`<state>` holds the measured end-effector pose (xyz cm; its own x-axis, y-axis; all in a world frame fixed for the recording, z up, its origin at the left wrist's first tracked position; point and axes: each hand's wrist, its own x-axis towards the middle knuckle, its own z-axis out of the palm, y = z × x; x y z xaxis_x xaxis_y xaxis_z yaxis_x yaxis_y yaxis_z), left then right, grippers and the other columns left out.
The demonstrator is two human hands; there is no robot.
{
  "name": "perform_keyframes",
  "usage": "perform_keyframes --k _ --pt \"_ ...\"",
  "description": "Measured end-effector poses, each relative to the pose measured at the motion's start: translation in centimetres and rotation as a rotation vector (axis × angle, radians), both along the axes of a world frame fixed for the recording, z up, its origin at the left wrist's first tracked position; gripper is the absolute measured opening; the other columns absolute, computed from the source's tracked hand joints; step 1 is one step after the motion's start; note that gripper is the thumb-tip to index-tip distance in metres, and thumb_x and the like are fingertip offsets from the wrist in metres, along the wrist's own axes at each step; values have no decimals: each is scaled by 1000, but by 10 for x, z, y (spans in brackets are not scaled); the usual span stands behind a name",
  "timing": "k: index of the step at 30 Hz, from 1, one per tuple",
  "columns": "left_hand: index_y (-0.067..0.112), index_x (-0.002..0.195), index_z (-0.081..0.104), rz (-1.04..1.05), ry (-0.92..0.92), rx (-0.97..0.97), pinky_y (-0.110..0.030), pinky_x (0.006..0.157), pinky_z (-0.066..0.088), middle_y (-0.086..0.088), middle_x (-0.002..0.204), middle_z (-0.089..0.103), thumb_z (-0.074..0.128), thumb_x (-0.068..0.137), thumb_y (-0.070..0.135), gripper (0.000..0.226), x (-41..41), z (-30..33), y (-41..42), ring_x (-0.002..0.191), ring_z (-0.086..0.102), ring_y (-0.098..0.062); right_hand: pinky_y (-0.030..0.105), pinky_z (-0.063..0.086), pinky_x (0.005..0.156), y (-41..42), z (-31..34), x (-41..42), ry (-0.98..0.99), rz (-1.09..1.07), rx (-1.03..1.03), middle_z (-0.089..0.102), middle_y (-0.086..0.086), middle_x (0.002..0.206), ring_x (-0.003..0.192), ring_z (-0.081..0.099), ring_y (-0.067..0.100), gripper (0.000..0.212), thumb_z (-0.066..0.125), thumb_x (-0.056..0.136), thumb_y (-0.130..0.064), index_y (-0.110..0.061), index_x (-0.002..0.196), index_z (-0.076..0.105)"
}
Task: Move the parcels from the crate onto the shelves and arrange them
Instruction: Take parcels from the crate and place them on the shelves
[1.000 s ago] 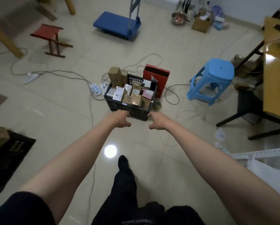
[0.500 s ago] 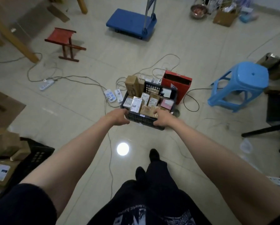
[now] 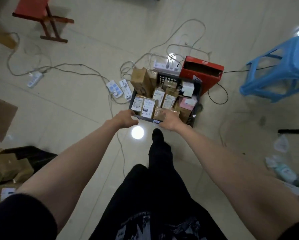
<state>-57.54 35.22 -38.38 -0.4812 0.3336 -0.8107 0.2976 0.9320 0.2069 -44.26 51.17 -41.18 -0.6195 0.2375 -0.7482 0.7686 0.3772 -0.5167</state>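
Seen from above: black crate [image 3: 164,120] packed with labelled parcels [image 3: 146,105], standing on the tiled floor straight ahead of the dark-trousered legs [image 3: 160,153]. Left hand [image 3: 125,118] curled over the near rim at its left corner; right hand [image 3: 169,118] curled over the same rim further right, fingers [image 3: 167,113] against a brown parcel (exact grip unclear). Rim lying crosswise to both arms, equally near each. Red box [image 3: 201,71] touching the crate's far corner. No shelves in sight.

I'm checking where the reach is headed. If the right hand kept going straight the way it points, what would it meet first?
The right hand is at the black crate's near rim, fingers pointing over it. Going straight on, it would probably first meet the brown taped parcel just inside, though depth is unclear.
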Motion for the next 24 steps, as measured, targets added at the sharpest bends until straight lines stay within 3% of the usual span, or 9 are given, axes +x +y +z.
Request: perform_keyframes --k 5,8,10,13,15,21,24 --pt "13 141 45 26 -79 -21 -34 99 42 -11 136 56 66 88 35 61 -39 -47 22 122 53 -29 36 51 96 27 -108 -34 -89 -49 36 55 0 129 120 54 24 65 65 57 -54 -30 117 63" --pt "13 141 46 46 -109 -37 -34 99 43 -12 136 56 66 88 35 61 -62 -80 33 122 53 -30 25 47 73 31 -81 -60 -140 -161 -86 62 4 111 103 61 22 32 68 84 -16 -11 116 63" --pt "11 139 47 73 -122 -32 -33 97 41 -11 134 57 66 88 34 59 -75 -106 40 121 53 -30 25 52 71 35 -94 -71 -165 -242 -148 58 2 106 96 59 20 33 62 90 -4 -9 123 59" --pt "10 140 47 104 -141 -13 -31 95 40 -11 135 56 65 89 34 59 -88 -149 48 123 52 -29 42 55 94 33 -134 -81 -203 -317 -194 60 7 117 107 61 25 39 63 90 -6 -10 128 53" --pt "9 141 45 129 -172 -12 -31 95 40 -11 136 55 65 89 31 60 -95 -181 51 124 50 -29 47 52 98 29 -166 -85 -247 -360 -220 60 14 125 114 60 31 48 64 90 -7 -10 135 48" --pt "6 138 46 142 -226 -24 -26 84 37 -4 126 56 67 89 30 58 -113 -280 52 113 52 -26 46 51 101 18 -259 -105 -300 -489 -277 57 14 131 118 58 29 58 64 92 -10 -12 144 40" --pt "4 138 46 189 -251 -30 -25 81 39 -7 118 57 67 89 19 55 -116 -325 53 109 54 -24 36 52 95 12 -304 -115 -304 -550 -282 59 11 129 117 58 25 56 62 93 -6 -11 144 40"
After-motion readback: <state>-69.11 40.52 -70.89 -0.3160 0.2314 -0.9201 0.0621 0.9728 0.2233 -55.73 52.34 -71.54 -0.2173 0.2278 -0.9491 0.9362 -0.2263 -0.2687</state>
